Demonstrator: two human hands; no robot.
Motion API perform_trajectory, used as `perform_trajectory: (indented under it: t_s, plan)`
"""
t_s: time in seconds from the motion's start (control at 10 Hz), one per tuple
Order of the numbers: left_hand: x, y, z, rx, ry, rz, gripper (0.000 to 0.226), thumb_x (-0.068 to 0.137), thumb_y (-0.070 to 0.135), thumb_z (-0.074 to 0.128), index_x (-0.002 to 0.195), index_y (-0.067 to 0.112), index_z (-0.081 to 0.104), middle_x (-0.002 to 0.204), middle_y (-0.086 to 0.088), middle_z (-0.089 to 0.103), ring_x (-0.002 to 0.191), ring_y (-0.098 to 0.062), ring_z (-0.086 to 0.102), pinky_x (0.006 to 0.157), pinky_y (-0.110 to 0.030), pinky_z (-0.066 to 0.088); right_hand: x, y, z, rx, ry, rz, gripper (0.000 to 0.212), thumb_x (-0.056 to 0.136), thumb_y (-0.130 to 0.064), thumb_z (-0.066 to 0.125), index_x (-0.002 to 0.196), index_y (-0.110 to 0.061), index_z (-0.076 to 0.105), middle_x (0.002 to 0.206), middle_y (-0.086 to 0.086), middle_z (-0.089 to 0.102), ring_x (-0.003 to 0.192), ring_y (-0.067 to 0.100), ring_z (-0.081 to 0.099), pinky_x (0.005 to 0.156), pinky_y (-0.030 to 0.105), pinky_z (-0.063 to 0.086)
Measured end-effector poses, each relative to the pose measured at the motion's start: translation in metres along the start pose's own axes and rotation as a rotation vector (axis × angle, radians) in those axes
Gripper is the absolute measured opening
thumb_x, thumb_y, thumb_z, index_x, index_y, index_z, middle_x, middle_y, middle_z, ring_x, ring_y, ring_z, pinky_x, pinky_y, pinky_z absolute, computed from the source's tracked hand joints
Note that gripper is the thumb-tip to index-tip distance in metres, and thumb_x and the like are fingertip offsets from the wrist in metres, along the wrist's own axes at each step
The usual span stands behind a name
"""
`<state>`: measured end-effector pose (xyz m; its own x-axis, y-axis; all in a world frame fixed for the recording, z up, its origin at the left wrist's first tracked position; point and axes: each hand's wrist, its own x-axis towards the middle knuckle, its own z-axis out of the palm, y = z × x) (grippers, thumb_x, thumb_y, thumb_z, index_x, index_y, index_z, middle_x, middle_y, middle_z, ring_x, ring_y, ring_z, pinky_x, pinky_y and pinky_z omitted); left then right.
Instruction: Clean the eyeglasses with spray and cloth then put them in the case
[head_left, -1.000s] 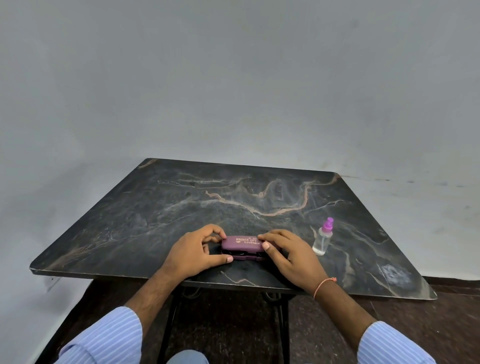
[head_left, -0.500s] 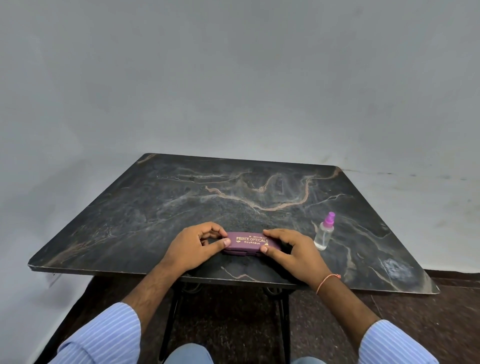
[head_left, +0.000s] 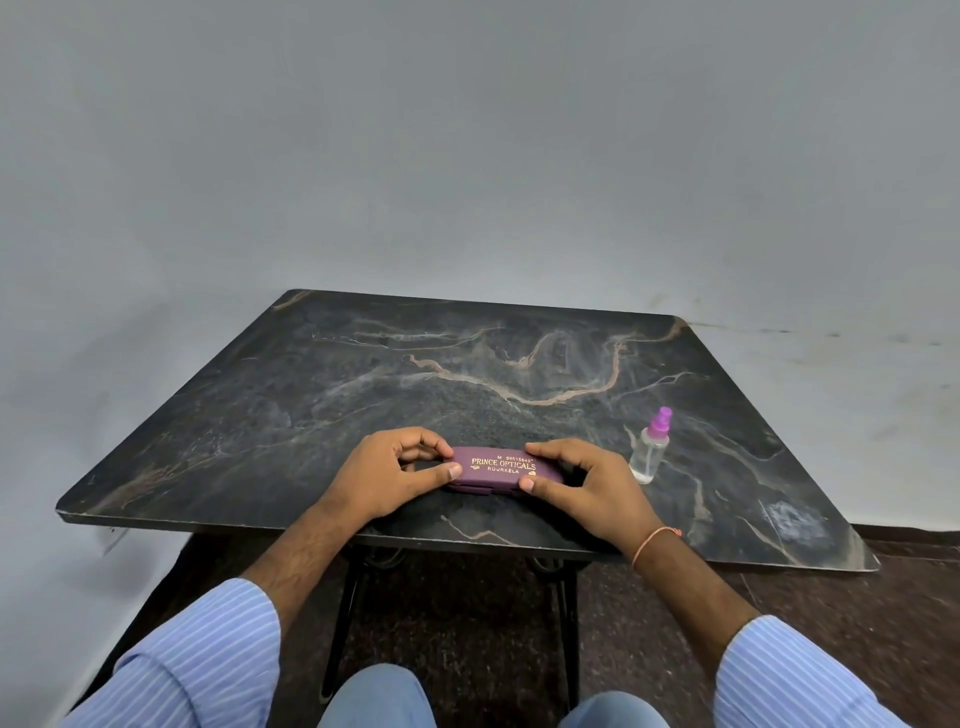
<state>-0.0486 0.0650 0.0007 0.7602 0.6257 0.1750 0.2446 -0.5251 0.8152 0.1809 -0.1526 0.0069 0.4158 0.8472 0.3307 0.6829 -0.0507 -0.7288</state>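
Both hands gripped the case (head_left: 503, 471) by its ends: the left hand (head_left: 387, 475) had its fingers curled over the far side of the left end and its thumb pressed to the near side, and the right hand (head_left: 587, 486) pinched the right end the same way. That purple case lay closed and flat near the middle of the table's (head_left: 311, 395) near edge, gold lettering up. Just to the right of the right hand, a clear spray bottle (head_left: 649, 449) with a purple nozzle stood upright, apart from the case, toward the right edge. Striped blue sleeves (head_left: 208, 660) covered both forearms.
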Motion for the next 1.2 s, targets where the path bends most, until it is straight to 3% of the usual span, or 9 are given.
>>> perform_trajectory:
  t_s: [0.1, 0.5, 0.6, 0.7, 0.8, 0.9, 1.0, 1.1, 1.2]
  plan:
    - [0.001, -0.002, 0.001, -0.022, -0.016, -0.002, 0.024, 0.083, 0.043, 0.096, 0.1, 0.05, 0.081, 0.1, 0.025, 0.085, 0.102, 0.007, 0.08, 0.097, -0.032, 0.065, 0.0, 0.001, 0.0, 0.011, -0.001, 0.012, 0.046, 0.082, -0.04, 0.093, 0.126, -0.031, 0.08, 0.121, -0.019, 0.077, 0.117, -0.005, 0.069, 0.104, 0.017, 0.051]
    - [0.0, -0.001, 0.001, 0.04, 0.007, -0.008, 0.024, 0.082, 0.05, 0.095, 0.101, 0.054, 0.081, 0.101, 0.03, 0.084, 0.1, 0.006, 0.079, 0.096, -0.033, 0.064, -0.004, -0.004, 0.0, -0.035, -0.009, 0.022, 0.05, 0.083, -0.04, 0.092, 0.13, -0.033, 0.078, 0.125, -0.022, 0.075, 0.12, -0.009, 0.066, 0.107, 0.013, 0.047]
    - [-0.003, 0.004, 0.0, 0.071, 0.012, -0.015, 0.026, 0.086, 0.053, 0.091, 0.108, 0.056, 0.078, 0.104, 0.034, 0.081, 0.083, -0.009, 0.08, 0.082, -0.034, 0.066, -0.005, -0.004, 0.0, -0.034, -0.006, 0.045, 0.049, 0.083, -0.041, 0.092, 0.13, -0.034, 0.077, 0.125, -0.023, 0.075, 0.121, -0.009, 0.065, 0.109, 0.015, 0.047]
    - [-0.006, 0.007, -0.001, 0.101, 0.02, 0.03, 0.031, 0.084, 0.059, 0.089, 0.111, 0.055, 0.076, 0.095, 0.042, 0.077, 0.051, -0.001, 0.059, 0.057, -0.015, 0.049, -0.005, -0.004, 0.001, -0.043, 0.004, 0.068, 0.051, 0.084, -0.044, 0.09, 0.133, -0.035, 0.076, 0.128, -0.025, 0.074, 0.123, -0.012, 0.064, 0.112, 0.018, 0.048]
    - [-0.01, 0.01, -0.002, 0.125, -0.005, 0.063, 0.045, 0.076, 0.061, 0.095, 0.115, 0.05, 0.076, 0.071, 0.037, 0.071, 0.045, 0.001, 0.051, 0.052, -0.011, 0.044, -0.006, -0.009, 0.0, -0.063, 0.003, 0.097, 0.053, 0.086, -0.046, 0.088, 0.136, -0.036, 0.073, 0.131, -0.025, 0.072, 0.124, -0.012, 0.062, 0.115, 0.025, 0.049]
    - [-0.013, 0.012, -0.002, 0.166, -0.019, 0.07, 0.053, 0.072, 0.063, 0.096, 0.119, 0.049, 0.074, 0.081, 0.029, 0.077, 0.049, 0.0, 0.055, 0.054, -0.013, 0.045, -0.009, -0.014, 0.0, -0.102, 0.012, 0.118, 0.068, 0.084, -0.053, 0.087, 0.146, -0.034, 0.065, 0.142, -0.02, 0.067, 0.131, -0.007, 0.06, 0.118, 0.032, 0.048]
    - [-0.014, 0.014, 0.0, 0.2, 0.027, 0.059, 0.068, 0.07, 0.076, 0.087, 0.129, 0.049, 0.069, 0.112, 0.032, 0.079, 0.065, 0.0, 0.064, 0.069, -0.024, 0.058, -0.012, -0.02, 0.0, -0.224, 0.011, 0.161, 0.101, 0.08, -0.076, 0.076, 0.162, -0.027, 0.043, 0.163, -0.008, 0.051, 0.147, 0.008, 0.049, 0.124, 0.032, 0.04]
    - [-0.021, 0.017, 0.002, 0.311, 0.08, 0.085, 0.077, 0.074, 0.086, 0.071, 0.14, 0.048, 0.061, 0.121, 0.036, 0.074, 0.089, 0.003, 0.066, 0.086, -0.032, 0.062, -0.017, -0.021, 0.001, -0.386, -0.033, 0.195, 0.119, 0.08, -0.09, 0.057, 0.17, -0.02, 0.023, 0.175, -0.001, 0.032, 0.159, 0.017, 0.034, 0.128, 0.035, 0.031]
    - [-0.016, 0.012, 0.007, 0.463, 0.076, 0.149, 0.084, 0.078, 0.091, 0.061, 0.147, 0.044, 0.059, 0.133, 0.023, 0.072, 0.121, -0.007, 0.065, 0.108, -0.042, 0.056, -0.02, -0.015, 0.002, -0.56, -0.104, 0.193, 0.115, 0.089, -0.089, 0.043, 0.172, -0.016, 0.012, 0.179, 0.003, 0.02, 0.164, 0.021, 0.022, 0.133, 0.04, 0.018]
